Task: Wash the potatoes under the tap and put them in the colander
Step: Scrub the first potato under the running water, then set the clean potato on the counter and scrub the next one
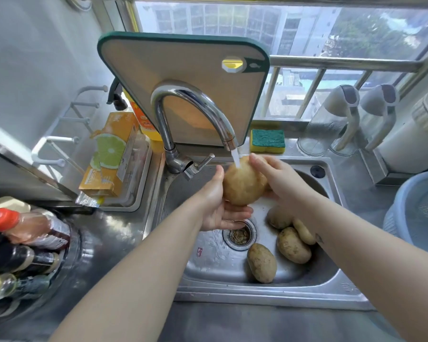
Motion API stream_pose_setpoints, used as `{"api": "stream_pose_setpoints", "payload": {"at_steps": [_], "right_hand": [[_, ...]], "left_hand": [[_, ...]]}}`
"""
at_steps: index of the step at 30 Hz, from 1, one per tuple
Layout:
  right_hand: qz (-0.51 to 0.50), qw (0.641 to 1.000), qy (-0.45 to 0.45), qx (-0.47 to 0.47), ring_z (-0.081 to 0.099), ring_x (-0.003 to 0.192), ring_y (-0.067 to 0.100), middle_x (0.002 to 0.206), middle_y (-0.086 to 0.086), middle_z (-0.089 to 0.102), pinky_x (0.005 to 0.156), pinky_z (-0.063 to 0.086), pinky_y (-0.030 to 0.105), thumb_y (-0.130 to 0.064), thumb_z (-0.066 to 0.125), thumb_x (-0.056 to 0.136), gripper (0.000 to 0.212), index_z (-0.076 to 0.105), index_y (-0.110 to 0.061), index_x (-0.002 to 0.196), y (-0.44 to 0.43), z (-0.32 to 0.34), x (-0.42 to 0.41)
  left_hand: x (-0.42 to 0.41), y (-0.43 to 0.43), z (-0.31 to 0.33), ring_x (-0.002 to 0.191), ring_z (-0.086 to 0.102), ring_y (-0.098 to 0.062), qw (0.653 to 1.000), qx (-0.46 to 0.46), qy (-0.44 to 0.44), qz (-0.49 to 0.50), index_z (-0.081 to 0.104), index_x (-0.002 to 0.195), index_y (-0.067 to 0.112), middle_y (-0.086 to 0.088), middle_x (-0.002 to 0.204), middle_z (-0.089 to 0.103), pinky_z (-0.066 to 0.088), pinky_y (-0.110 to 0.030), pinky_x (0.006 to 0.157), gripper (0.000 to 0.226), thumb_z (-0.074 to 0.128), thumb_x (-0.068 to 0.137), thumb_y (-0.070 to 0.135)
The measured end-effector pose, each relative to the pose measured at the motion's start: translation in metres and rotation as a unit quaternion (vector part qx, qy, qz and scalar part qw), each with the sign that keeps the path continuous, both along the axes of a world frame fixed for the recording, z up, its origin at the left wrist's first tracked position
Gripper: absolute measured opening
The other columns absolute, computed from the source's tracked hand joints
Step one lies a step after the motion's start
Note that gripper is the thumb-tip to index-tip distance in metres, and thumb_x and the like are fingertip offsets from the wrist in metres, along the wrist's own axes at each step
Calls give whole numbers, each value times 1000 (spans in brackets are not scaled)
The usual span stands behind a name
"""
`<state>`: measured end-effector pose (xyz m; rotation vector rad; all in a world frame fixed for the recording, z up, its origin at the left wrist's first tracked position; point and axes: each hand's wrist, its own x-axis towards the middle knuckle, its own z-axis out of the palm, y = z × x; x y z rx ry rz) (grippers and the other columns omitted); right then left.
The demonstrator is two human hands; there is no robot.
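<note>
Left grip (pixel 215 206), right grip (pixel 277 178) hold potato (pixel 242 186) under running tap (pixel 195 104), above sink (pixel 208 265).

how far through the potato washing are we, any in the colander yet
Done: nothing visible; the part of the blue colander in view holds no potatoes. In hand: one potato held under the running tap by the left hand and right hand. Left: four more potatoes lie in the sink by the drain, then all go to the colander.
</note>
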<state>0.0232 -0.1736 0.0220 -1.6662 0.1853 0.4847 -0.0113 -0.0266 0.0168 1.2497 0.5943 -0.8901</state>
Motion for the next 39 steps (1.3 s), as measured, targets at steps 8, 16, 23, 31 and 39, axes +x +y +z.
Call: {"api": "stream_pose_setpoints", "payload": {"at_steps": [8, 16, 23, 31, 39], "right_hand": [[-38, 979, 198, -11, 66, 101, 27, 114, 8, 65, 78, 59, 43, -57, 61, 84, 49, 62, -18, 114, 22, -41, -46], [40, 984, 167, -39, 59, 91, 19, 104, 3, 59, 61, 54, 33, -50, 47, 95, 37, 56, -18, 111, 60, -34, -62], [105, 980, 114, -124, 63, 85, 17, 103, 2, 66, 78, 46, 36, -47, 45, 97, 41, 58, -19, 123, 61, -38, -55], [177, 963, 107, -175, 61, 81, 11, 110, 2, 65, 59, 38, 24, -35, 50, 97, 30, 60, -17, 119, 76, -40, -58], [201, 954, 140, -170, 62, 85, 14, 107, 0, 66, 74, 40, 31, -33, 51, 97, 17, 59, -22, 106, 83, -47, -60]], "left_hand": [[-42, 21, -23, 130, 44, -23, 912, 314, -227, -133, 21, 149, 32, -2, 150, 35, 45, -41, 100, 69, 45, 90, 59], [-87, 29, -37, 116, 52, -25, 775, 505, -330, -188, 11, 146, 32, 4, 137, 25, 45, -35, 88, 97, 71, 72, 50], [-93, 55, -36, 122, 46, -23, 835, 497, -232, -46, 31, 138, 30, 2, 134, 46, 41, -36, 97, 89, 73, 64, 57], [-119, 108, -56, 118, 47, -32, 786, 560, -183, 187, 40, 134, 20, -9, 128, 49, 41, -45, 101, 87, 81, 61, 43], [-113, 124, -68, 126, 40, -34, 773, 581, -155, 204, 34, 139, 19, -13, 135, 43, 37, -43, 103, 89, 80, 65, 40]]}}
